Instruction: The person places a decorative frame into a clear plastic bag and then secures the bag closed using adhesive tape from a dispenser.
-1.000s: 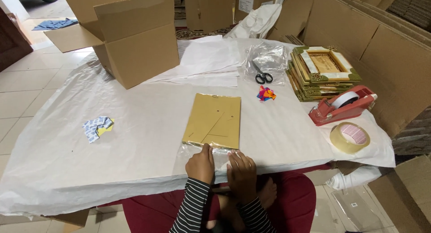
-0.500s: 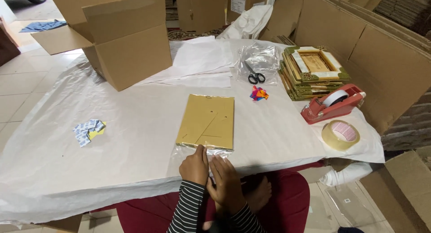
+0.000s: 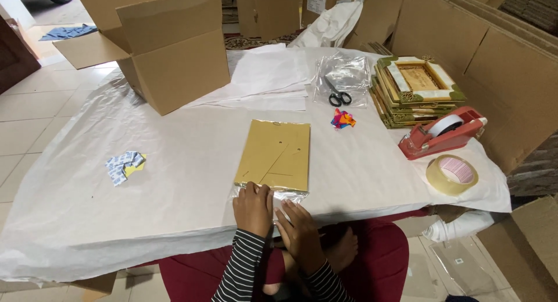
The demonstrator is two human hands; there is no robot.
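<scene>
Left hand [image 3: 253, 208] lay flat, fingers spread, pressing the near edge of a clear bag [image 3: 273, 193] that sheathed a flat gold board [image 3: 274, 155]; right hand [image 3: 299, 229] rested just beside it, fingers loosely curled on the same crinkled edge, gripping nothing visibly. The board lay mid-table, near side, on white paper [image 3: 174, 180]. Judged stage: board bagged, the bag's mouth not yet closed. Far right stood a stack of ornate frames [image 3: 415, 90], a red tape dispenser [image 3: 444, 133], a tape roll [image 3: 451, 174]; scissors [image 3: 337, 95] and an open carton [image 3: 168, 52] lay beyond.

Gold frame back [image 3: 273, 155], red tape dispenser [image 3: 443, 134], black-and-white striped sleeves [image 3: 241, 270].
</scene>
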